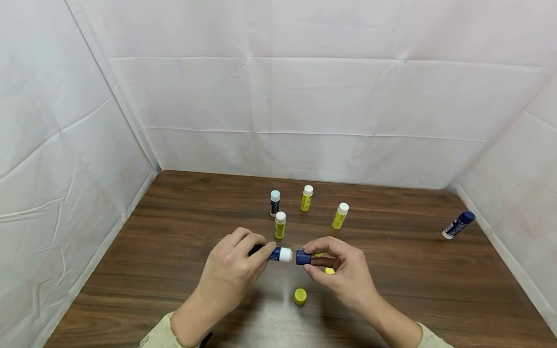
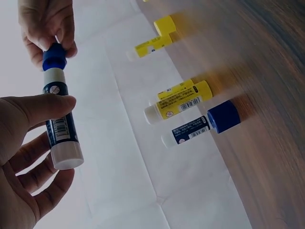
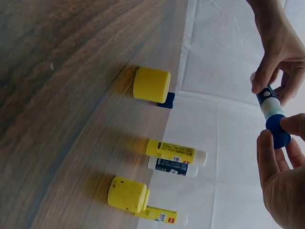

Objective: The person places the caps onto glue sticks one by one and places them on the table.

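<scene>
My left hand (image 1: pixel 235 266) grips the barrel of a dark blue glue stick (image 2: pixel 62 125), its thumb lying across the label. The stick's uncapped white end points toward my right hand (image 1: pixel 345 273), which pinches a blue cap (image 1: pixel 303 257) between thumb and fingertips. Cap and stick are lined up end to end above the table, with a narrow gap between them in the head view. The left wrist view shows the cap (image 2: pixel 54 57) right at the white end of the stick.
Three yellow glue sticks (image 1: pixel 280 227) with white tops and a dark one (image 1: pixel 274 205) stand behind the hands. Yellow caps (image 1: pixel 300 296) and another blue cap (image 2: pixel 224 117) lie on the wooden table (image 1: pixel 152 251). A blue-capped stick (image 1: pixel 459 224) stands far right, near the white side sheet.
</scene>
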Available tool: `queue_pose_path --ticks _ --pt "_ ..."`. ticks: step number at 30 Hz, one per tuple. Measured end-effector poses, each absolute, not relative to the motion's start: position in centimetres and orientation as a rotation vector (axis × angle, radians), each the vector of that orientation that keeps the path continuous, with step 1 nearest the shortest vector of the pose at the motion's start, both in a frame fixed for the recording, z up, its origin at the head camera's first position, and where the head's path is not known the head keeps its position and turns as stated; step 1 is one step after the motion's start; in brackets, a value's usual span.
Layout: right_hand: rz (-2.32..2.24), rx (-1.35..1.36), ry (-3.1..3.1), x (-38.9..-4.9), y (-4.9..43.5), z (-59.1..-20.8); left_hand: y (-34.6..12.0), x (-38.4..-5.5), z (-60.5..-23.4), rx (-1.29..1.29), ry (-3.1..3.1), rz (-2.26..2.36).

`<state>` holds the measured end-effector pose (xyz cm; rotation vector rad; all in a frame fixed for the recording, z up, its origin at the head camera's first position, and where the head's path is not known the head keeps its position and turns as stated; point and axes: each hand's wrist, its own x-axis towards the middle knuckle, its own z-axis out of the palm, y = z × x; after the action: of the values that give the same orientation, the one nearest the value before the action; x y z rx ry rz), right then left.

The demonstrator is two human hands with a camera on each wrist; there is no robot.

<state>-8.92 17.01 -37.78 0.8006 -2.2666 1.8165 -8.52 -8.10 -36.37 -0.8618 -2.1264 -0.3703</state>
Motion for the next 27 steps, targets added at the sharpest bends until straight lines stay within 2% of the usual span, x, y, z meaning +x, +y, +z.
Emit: queue_pose_path --ticks 27 --pt "1.862 0.797 -2.204 -8.48 16.35 -38.06 -7.44 -8.07 -36.14 -0.865 -2.122 -0.356"
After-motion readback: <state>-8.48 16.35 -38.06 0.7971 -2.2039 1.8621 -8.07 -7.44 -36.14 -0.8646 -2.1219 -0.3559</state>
